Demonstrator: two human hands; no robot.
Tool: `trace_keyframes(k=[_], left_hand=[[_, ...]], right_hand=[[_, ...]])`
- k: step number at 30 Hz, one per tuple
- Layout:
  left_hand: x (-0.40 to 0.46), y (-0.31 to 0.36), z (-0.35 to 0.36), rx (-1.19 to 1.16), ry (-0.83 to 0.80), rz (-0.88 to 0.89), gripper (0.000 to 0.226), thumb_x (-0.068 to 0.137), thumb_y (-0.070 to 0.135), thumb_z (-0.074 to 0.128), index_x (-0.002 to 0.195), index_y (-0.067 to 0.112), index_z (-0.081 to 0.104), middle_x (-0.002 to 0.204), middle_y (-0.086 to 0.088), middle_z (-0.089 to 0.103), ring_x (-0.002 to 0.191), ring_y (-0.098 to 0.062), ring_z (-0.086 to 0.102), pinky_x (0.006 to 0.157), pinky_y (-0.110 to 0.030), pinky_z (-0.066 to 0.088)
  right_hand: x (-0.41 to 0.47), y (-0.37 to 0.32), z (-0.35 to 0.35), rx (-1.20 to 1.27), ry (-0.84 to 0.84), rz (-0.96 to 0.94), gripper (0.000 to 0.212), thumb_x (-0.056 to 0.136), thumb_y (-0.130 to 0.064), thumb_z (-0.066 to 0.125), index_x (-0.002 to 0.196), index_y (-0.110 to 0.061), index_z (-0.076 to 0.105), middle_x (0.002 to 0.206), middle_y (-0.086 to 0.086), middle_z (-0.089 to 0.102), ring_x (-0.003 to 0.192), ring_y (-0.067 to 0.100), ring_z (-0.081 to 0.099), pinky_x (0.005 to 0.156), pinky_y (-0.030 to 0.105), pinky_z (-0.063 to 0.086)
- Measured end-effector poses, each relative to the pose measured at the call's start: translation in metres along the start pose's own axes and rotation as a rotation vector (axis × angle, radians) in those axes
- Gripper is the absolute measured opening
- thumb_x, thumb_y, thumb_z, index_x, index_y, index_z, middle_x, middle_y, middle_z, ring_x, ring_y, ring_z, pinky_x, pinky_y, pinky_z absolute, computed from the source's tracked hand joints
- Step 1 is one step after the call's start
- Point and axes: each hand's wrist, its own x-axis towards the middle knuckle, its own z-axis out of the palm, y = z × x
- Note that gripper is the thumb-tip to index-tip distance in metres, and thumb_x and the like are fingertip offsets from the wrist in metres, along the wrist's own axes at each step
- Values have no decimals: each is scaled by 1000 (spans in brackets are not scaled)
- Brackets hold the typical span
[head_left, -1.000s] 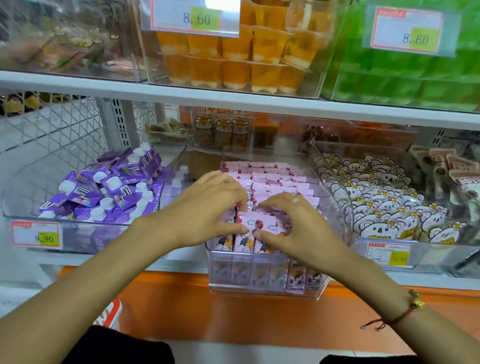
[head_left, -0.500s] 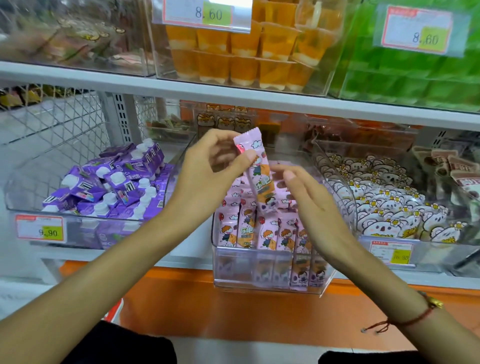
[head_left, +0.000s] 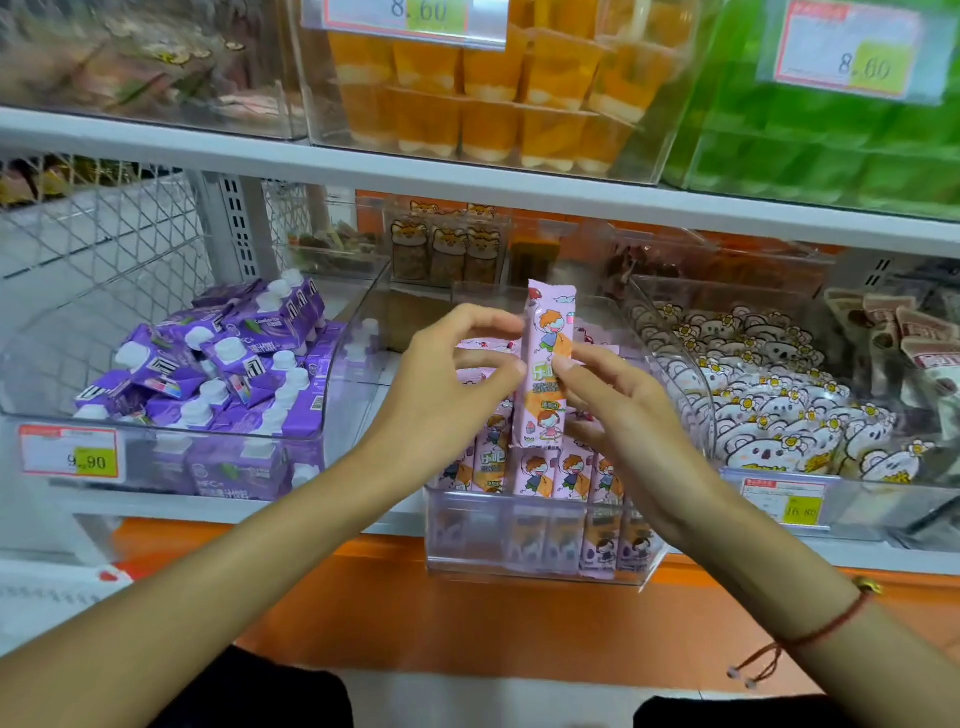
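Observation:
A long pink snack packet (head_left: 548, 364) with a cartoon child on it stands upright above a clear plastic bin (head_left: 535, 564). The bin holds several more of the same pink packets (head_left: 524, 473) standing in rows. My left hand (head_left: 447, 395) pinches the packet's left edge with fingertips and thumb. My right hand (head_left: 628, 415) pinches its right side at mid-height. The packet's lower end hangs just over the packets in the bin.
A bin of purple drink cartons (head_left: 208, 374) stands to the left and a bin of koala-print packets (head_left: 779, 405) to the right. The shelf above carries orange jelly cups (head_left: 493, 104) and green packs (head_left: 831, 130). An orange ledge (head_left: 467, 623) runs below.
Both hands were down on the packets in the bin. The left hand lifted one packet out, and now it stands upright with the right hand pinching it too.

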Motion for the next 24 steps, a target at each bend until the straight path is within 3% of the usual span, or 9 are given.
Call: trace_keyframes(k=[3,7,12,15,18,24], left_hand=[[-2,-1,4,-19,-48,16,39,82,-4,64,103,29,59,107,17,64,94,4,62,69,-12,52],[-5,-4,9,83,-25,83,48,73,13,80,111,29,56,108,21,61,97,1,60,71,-18,54],[-5,-6,5,112,21,134,42,78,18,77,110,32,55,107,23,60,96,3,58,70,-12,50],[-6,-8,6,94,-29,115,33,84,15,72,104,31,52,112,20,60,101,3,58,78,-13,49],[-7,-10,7,217,-14,182,28,86,15,69,104,30,54,117,17,60,111,0,55,91,-28,50],[-5,-8,10,285,52,256,38,77,27,77,111,28,58,107,17,61,100,-3,59,74,-27,54]], right_hand=[[0,-1,2,76,35,-22,22,92,-23,60,113,-17,59,79,-15,70,73,-5,64,65,12,52],[0,0,7,149,102,-45,23,84,-17,69,105,-13,58,91,3,66,75,9,69,67,19,55],[0,-4,1,187,5,-61,29,94,-21,55,122,-19,58,109,-3,71,99,11,67,80,22,52],[-2,-6,0,150,-47,-75,30,98,-17,50,127,-18,57,116,-2,70,105,10,65,82,21,53],[-2,-6,1,129,57,-98,32,92,-14,60,124,-14,57,109,0,72,98,10,68,84,23,56],[-5,-4,2,28,122,-181,37,79,-16,74,111,-11,57,106,5,69,93,16,70,82,27,56]])
